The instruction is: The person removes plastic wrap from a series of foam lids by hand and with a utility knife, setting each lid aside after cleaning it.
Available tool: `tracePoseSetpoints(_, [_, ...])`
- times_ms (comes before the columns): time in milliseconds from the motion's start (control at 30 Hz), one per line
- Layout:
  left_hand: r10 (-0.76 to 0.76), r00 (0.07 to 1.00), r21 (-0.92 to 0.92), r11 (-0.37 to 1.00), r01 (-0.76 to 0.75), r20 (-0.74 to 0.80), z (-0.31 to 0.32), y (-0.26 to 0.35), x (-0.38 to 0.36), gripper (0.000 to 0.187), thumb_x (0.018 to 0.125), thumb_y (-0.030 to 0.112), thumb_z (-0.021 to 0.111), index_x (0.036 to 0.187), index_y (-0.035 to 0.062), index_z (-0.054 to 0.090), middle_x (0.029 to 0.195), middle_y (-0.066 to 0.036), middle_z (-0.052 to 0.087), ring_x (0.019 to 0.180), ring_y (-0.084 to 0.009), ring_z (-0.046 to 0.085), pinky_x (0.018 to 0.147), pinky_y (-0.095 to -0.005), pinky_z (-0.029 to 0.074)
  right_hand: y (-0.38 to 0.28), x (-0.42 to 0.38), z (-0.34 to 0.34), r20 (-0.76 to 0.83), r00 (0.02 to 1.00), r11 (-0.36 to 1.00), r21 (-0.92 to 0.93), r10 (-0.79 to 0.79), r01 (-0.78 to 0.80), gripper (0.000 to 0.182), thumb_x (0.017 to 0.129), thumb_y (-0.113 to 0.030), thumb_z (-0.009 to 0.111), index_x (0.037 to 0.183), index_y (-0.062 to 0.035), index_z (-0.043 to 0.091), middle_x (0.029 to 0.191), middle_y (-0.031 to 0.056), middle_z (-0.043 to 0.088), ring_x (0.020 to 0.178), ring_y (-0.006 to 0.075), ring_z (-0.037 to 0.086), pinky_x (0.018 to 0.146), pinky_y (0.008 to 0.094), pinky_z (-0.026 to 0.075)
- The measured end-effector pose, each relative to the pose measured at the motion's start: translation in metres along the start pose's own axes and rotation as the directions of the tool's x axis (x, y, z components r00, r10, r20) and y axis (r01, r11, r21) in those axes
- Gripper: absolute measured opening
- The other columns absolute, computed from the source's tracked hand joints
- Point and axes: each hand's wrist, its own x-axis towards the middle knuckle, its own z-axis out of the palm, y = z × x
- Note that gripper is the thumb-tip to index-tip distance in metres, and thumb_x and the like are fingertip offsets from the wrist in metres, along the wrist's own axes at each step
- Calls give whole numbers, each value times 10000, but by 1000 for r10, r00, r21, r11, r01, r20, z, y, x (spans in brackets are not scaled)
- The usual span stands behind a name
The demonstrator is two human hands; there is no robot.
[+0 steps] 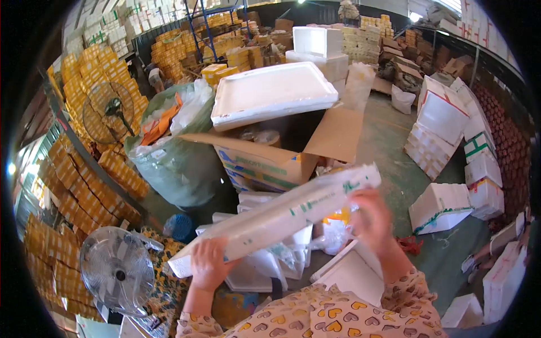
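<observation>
A long white foam lid [282, 217], seen edge-on with green print and clear tape along its side, slants up to the right in front of me. My left hand [209, 262] grips its lower left end, fingers over the near side. My right hand [372, 219] is beside the upper right end, its fingers bent and smeared by motion; whether it holds the lid or some tape I cannot make out. Beyond the lid stands an open cardboard box [256, 169] with rolls inside. Another white foam lid [276, 93] rests across its top.
More foam pieces [256, 270] lie below my hands. To the left are a large green plastic bag [174, 169] and a metal fan [117, 270]. White foam boxes [442, 205] stand at the right. Stacked yellow-taped boxes [90, 73] rise behind, where another person [155, 78] bends.
</observation>
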Motion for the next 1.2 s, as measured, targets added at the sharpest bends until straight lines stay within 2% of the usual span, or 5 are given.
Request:
tracePoseSetpoints(67, [35,999,35,999,-35,9,0,9,1,629,508,271,767,1058,78,532,909,-60,556,810,-243,533,703,-372,416,-38,27,24,174,984,978,-201,-25,60,430,705,-154,645,1099,-47,511,994,144,561,972,282,528,905,416,370])
tracePoseSetpoints(200, [86,996,-44,995,-84,38,1,17,-8,609,553,319,730,1086,97,535,922,-27,561,828,-197,542,718,-342,427,-26,-3,69,483,875,999,32,15,-36,300,698,-166,651,980,-78,601,974,116,595,880,284,563,709,402,431])
tracePoseSetpoints(533, [39,967,-163,987,3,253,-4,25,-31,659,594,346,696,1179,119,493,1011,-34,549,936,-201,526,816,-352,425,-34,-34,74,307,948,990,82,81,-111,106,645,-13,645,727,-48,587,794,115,551,770,288,543,665,364,454])
tracePoseSetpoints(867, [32,956,-256,966,45,293,-5,13,-21,634,640,363,685,1190,119,486,1027,-44,551,975,-232,512,834,-381,408,-33,-33,65,253,946,979,80,-202,188,227,650,-15,626,857,-35,535,833,146,521,802,314,513,725,388,430])
tracePoseSetpoints(1200, [22,941,-219,974,56,337,3,22,-7,573,673,405,668,1155,135,514,1028,-47,583,946,-236,538,823,-377,417,-52,-15,60,252,967,997,-72,46,-28,206,650,-15,617,848,-35,565,872,147,541,818,307,523,722,384,434])
